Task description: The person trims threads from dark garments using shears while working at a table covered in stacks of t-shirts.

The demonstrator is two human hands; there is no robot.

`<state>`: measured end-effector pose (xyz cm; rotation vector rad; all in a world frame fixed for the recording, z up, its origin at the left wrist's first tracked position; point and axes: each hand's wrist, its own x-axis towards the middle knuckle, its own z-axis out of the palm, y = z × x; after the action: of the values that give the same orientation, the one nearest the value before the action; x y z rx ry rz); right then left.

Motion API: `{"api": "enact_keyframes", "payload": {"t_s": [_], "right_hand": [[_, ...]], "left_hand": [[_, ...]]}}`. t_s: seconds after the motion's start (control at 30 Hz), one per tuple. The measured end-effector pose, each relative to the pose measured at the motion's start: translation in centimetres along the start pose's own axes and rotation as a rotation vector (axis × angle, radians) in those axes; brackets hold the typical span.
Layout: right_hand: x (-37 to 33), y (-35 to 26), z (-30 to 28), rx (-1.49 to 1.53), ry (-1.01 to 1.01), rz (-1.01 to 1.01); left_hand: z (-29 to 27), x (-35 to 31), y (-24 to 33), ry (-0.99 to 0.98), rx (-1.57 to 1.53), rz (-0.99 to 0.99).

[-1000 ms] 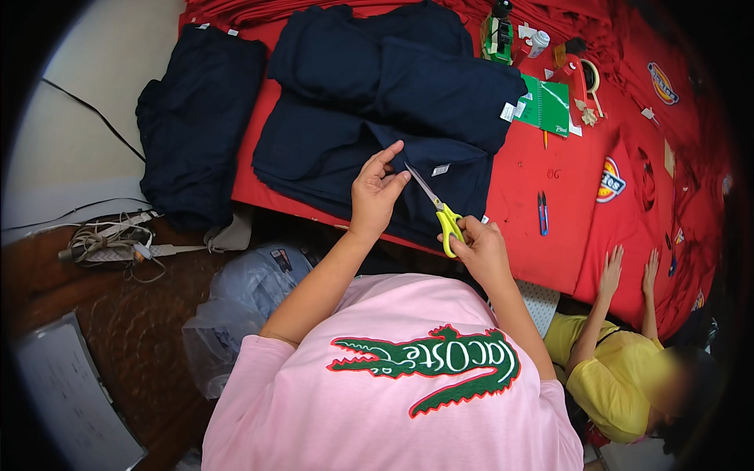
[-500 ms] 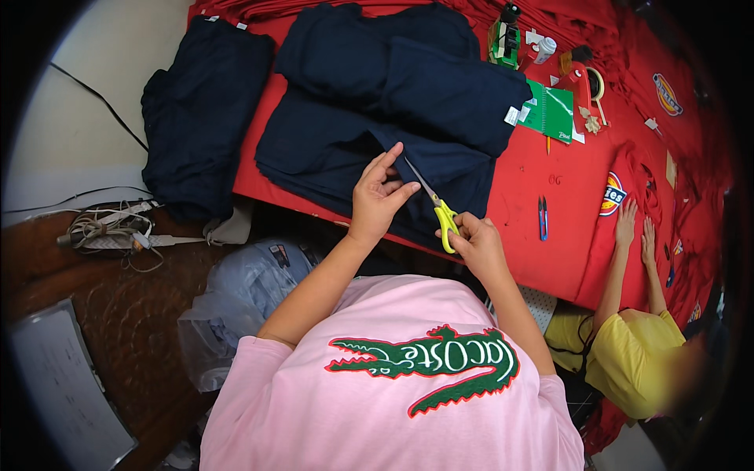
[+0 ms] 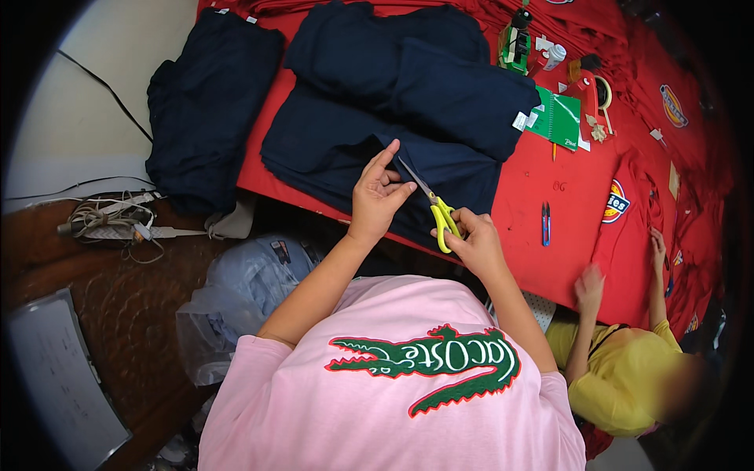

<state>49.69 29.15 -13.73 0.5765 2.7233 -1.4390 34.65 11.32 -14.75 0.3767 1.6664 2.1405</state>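
My left hand (image 3: 378, 192) pinches a raised edge of a navy garment (image 3: 326, 133), with the index finger stretched along the cloth and the thumb below it. In my right hand (image 3: 475, 243) are scissors (image 3: 441, 213) with yellow-green handles, my fingers through the loops. Their blades point up and left, over the navy cloth and close to my left fingertips. Whether the blades are cutting anything cannot be made out. The garment lies in a flat stack at the table's near edge, with more folded navy garments (image 3: 463, 86) behind it.
Another navy pile (image 3: 208, 118) hangs over the table's left end. Right of the stack lie thread snips (image 3: 546, 224), a pencil (image 3: 554, 151), a green notebook (image 3: 559, 122) and a tape roll (image 3: 603, 93). A co-worker in yellow (image 3: 624, 377) handles red garments (image 3: 628, 243) at right.
The scissors have shifted slightly left toward my left fingers. The co-worker's hands, flat on red cloth before, have moved apart, one blurred toward the near edge. The whole view has shifted a little.
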Motion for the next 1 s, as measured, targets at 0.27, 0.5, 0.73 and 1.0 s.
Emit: {"api": "enact_keyframes", "payload": {"t_s": [0.27, 0.5, 0.73, 1.0], "right_hand": [[-0.7, 1.5, 0.7, 0.042, -0.076, 0.023], [0.8, -0.3, 0.1, -0.080, -0.022, -0.078], [0.8, 0.7, 0.6, 0.031, -0.088, 0.023], [0.7, 0.3, 0.3, -0.059, -0.052, -0.071]], "left_hand": [[0.1, -0.1, -0.8, 0.113, 0.058, 0.030], [0.1, -0.7, -0.1, 0.082, -0.017, -0.041], [-0.8, -1.2, -0.3, 0.048, -0.032, -0.059], [-1.1, -0.5, -1.3, 0.199, -0.026, -0.003]]}}
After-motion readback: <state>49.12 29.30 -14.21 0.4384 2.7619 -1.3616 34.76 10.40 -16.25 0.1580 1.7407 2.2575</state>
